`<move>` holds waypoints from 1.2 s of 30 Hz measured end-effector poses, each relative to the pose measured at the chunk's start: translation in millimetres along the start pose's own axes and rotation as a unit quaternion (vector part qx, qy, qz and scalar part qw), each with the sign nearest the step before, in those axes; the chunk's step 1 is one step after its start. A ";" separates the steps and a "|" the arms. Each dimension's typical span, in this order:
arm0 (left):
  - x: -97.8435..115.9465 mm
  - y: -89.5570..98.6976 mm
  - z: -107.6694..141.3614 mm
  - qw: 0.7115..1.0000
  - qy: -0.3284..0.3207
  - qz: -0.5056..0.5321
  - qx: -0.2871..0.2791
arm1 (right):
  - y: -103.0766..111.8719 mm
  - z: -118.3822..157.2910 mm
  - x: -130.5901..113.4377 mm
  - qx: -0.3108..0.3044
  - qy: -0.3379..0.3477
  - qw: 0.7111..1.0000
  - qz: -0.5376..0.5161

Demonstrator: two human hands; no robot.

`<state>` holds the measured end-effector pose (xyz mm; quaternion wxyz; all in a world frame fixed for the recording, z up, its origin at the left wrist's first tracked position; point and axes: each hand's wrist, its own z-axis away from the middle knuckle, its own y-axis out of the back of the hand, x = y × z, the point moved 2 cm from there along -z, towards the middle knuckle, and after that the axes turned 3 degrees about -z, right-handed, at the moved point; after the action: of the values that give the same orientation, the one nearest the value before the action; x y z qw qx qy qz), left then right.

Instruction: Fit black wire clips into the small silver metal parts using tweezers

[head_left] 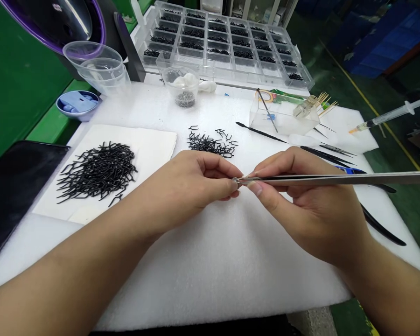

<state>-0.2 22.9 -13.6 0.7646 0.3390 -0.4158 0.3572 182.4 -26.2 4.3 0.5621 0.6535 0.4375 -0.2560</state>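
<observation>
Steel tweezers [336, 178] sit in the R hand [301, 210], a narrow pinch btw thumb & fingers, tips pointing left. Tips are at a tiny metal part [235, 182] pinched by the L hand [185, 186] btw thumb & index; too small to tell its exact shape. Both hands are close together, almost touching, above a white foam pad [196, 280].

Just past the L hand, a small loose heap of black wire clips [210, 144] lies on the foam. Further left, a much bigger heap of the same clips [98, 170] sits on a white paper sheet [157, 149].

To the right: black-handled tweezers [381, 224] by the R hand, a clear acrylic box [283, 116] w/ a thin tool leaning inside, and a syringe [388, 112] w/ an orange tip.

Far end: clear compartment tray [210, 42], dark parts in most cells, and a clear cup [180, 86] w/ cotton + small dark bits. Far left: stacked plastic cups [98, 65], blue dish [77, 105], black tablet [17, 196].
</observation>
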 end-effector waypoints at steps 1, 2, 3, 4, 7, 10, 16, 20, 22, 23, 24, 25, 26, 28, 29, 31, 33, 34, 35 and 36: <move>-0.5 0.6 -0.1 1.000 -0.003 -0.002 -0.004 | 0.1 -0.2 -0.3 0.000 0.002 1.000 -0.002; -0.7 1.2 -0.2 1.000 -0.006 -0.004 -0.007 | 0.1 -0.3 -0.6 -0.001 0.003 1.000 -0.003; -0.8 1.8 -0.2 1.000 -0.009 -0.007 -0.011 | 0.0 -0.4 -0.9 -0.001 0.004 1.000 -0.005; -0.5 2.2 0.0 1.000 -0.012 -0.007 -0.015 | 0.0 -0.3 -1.2 0.000 0.004 1.000 -0.007; 1.4 2.5 0.8 1.000 -0.020 0.000 -0.019 | 0.0 0.1 -1.7 0.006 -0.001 1.000 -0.018; 3.2 1.8 1.5 0.999 -0.026 -0.001 -0.020 | 0.3 0.7 -1.7 0.014 -0.008 0.999 -0.034; 2.1 2.2 2.0 0.999 -0.023 -0.017 -0.018 | 1.0 1.8 -1.3 0.011 -0.010 0.999 -0.032; 2.0 2.3 1.5 0.999 -0.026 -0.024 -0.017 | 0.8 2.4 -1.1 0.012 -0.010 0.999 -0.036; 2.4 2.3 1.0 0.999 -0.026 -0.022 -0.017 | 1.0 2.5 -1.6 0.016 -0.011 0.999 -0.040; 2.4 2.4 0.8 0.999 -0.023 -0.019 -0.016 | 1.6 2.4 -2.0 0.020 -0.012 0.999 -0.042; 2.3 2.6 0.6 1.000 -0.020 -0.014 -0.017 | 2.5 2.2 -2.6 0.024 -0.013 0.999 -0.041; 1.9 2.8 0.6 1.000 -0.017 -0.008 -0.018 | 4.0 1.7 -3.2 0.031 -0.013 0.999 -0.034; 1.4 3.1 0.7 1.000 -0.015 -0.003 -0.019 | 6.2 1.1 -3.9 0.045 -0.009 0.999 -0.025; 0.2 3.6 1.2 1.000 -0.012 0.006 -0.024 | 11.7 -0.8 -4.7 0.078 0.004 0.996 -0.037; -0.3 3.6 1.5 1.000 -0.010 0.011 -0.028 | 14.5 -2.0 -4.5 0.092 0.015 0.994 -0.060; -1.2 3.4 1.7 0.999 -0.007 0.016 -0.032 | 18.8 -4.3 -2.5 0.107 0.029 0.987 -0.120; -1.4 2.7 1.2 0.999 -0.006 0.020 -0.035 | 20.7 -6.1 1.9 0.099 0.034 0.983 -0.151; -1.5 2.4 0.7 0.999 -0.007 0.023 -0.036 | 21.3 -6.8 4.8 0.098 0.037 0.983 -0.151; -1.6 2.2 0.1 0.999 -0.006 0.025 -0.035 | 22.2 -7.4 8.2 0.100 0.038 0.984 -0.141; -1.8 2.2 -0.5 0.999 -0.005 0.026 -0.034 | 23.7 -8.0 11.7 0.109 0.041 0.986 -0.121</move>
<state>-2.6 24.0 -14.9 0.7642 0.3036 -0.4402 0.3607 207.2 -14.8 8.5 0.4336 0.6633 0.5057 -0.3410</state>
